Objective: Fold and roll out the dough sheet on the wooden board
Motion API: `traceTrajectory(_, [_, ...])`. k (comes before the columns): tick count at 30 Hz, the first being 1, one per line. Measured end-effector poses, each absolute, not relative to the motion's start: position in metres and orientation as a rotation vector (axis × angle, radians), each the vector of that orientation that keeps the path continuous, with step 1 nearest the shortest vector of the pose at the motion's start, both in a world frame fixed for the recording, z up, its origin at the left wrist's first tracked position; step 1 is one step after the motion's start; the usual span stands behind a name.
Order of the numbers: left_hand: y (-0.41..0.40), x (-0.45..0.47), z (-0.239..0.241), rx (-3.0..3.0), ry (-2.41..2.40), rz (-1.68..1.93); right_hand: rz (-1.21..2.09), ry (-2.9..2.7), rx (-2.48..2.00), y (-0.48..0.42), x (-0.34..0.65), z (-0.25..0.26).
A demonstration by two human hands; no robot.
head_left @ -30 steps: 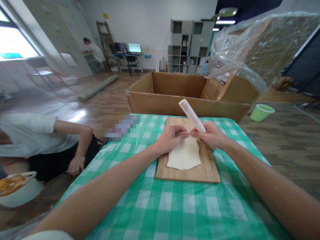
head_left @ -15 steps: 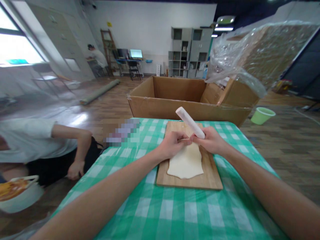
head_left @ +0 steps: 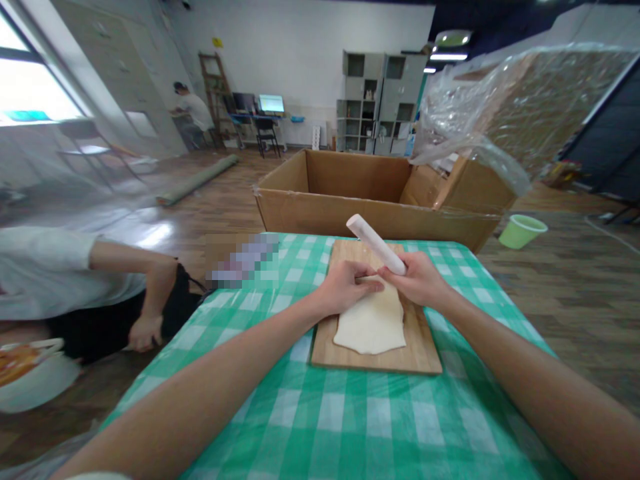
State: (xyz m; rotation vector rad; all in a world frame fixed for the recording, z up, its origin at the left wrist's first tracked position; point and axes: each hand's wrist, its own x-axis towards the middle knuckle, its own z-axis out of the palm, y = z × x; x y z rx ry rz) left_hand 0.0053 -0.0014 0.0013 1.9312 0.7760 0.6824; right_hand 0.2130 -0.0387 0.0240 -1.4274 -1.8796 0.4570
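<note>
A pale sheet of dough (head_left: 373, 325), rolled flat with an uneven edge, lies on a wooden board (head_left: 425, 352). My left hand (head_left: 345, 290) is closed at the dough's far end, thumb and fingers pinching its edge. In my right hand (head_left: 423, 280) is a white rolling pin (head_left: 374, 241), gripped near its lower end and tilted up to the left, off the dough. The fingertips of both hands meet closely over the far edge of the dough. Whether my right fingertips also pinch dough is hidden.
A green checked cloth (head_left: 310, 420) covers the table. Beyond it stands a large open cardboard box (head_left: 340, 207), with plastic-wrapped board (head_left: 545, 107) at its right. A green bucket (head_left: 523, 231) is on the floor. A seated person (head_left: 115, 280) is close at left, near a white container (head_left: 43, 383).
Both hands stay almost in place at the dough's far edge, with the left fingers shifting slightly. The rolling pin stays raised. The whole view has moved a little.
</note>
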Motion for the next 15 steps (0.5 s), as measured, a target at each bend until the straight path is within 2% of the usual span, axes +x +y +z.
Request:
traceTrajectory(8, [-0.003, 0.007, 0.01, 1.876, 0.74, 0.819, 0.875, -1.866, -1.454, -0.041, 0.224, 0.028])
traceTrajectory(15, [-0.002, 0.006, 0.009, 1.849, 0.776, 0.883, 0.874, -1.843, -1.427, -0.045, 0.22, 0.031])
